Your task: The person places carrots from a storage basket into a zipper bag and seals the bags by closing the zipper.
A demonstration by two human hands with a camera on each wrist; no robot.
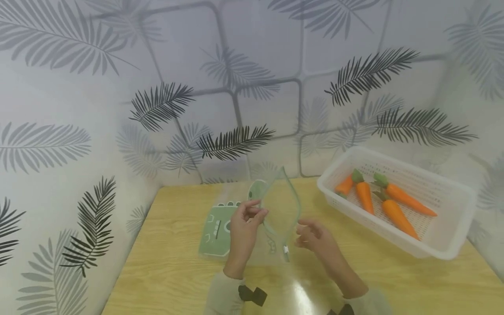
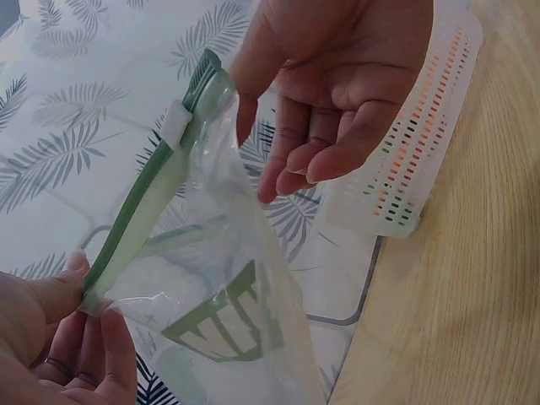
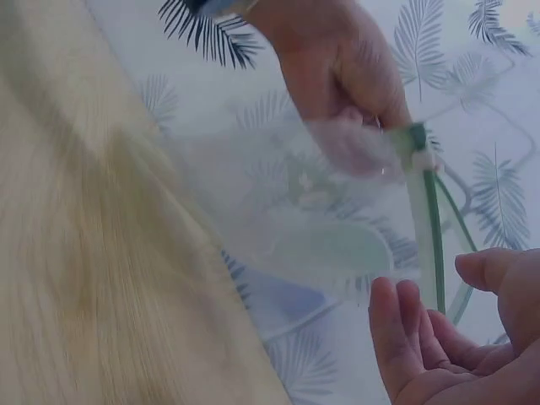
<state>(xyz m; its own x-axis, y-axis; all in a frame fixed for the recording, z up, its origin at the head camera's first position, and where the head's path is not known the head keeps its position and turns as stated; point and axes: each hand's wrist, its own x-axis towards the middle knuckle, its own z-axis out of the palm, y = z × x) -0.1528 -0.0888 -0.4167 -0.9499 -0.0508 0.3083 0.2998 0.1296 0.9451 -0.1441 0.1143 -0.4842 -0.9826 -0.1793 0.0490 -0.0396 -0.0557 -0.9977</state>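
A clear plastic zip bag (image 1: 292,183) with a green zip strip, a white slider (image 1: 285,250) and a green cartoon print (image 1: 216,229) is held up over the table, its mouth spread apart. My left hand (image 1: 246,223) pinches the green edge of the mouth between thumb and fingers. Close beside the opposite side of the mouth is my right hand (image 1: 319,243), its fingers loosely bent. In the left wrist view the right hand (image 2: 337,93) holds nothing, near the bag's slider end. The right wrist view shows the zip strip (image 3: 434,228) in front of that hand's thumb and fingers.
To the right stands a white perforated plastic basket (image 1: 453,188) with several orange carrots (image 1: 399,216) with green tops. The wooden table (image 1: 157,262) meets a wall covering (image 1: 267,105) printed with leaves at the back and left.
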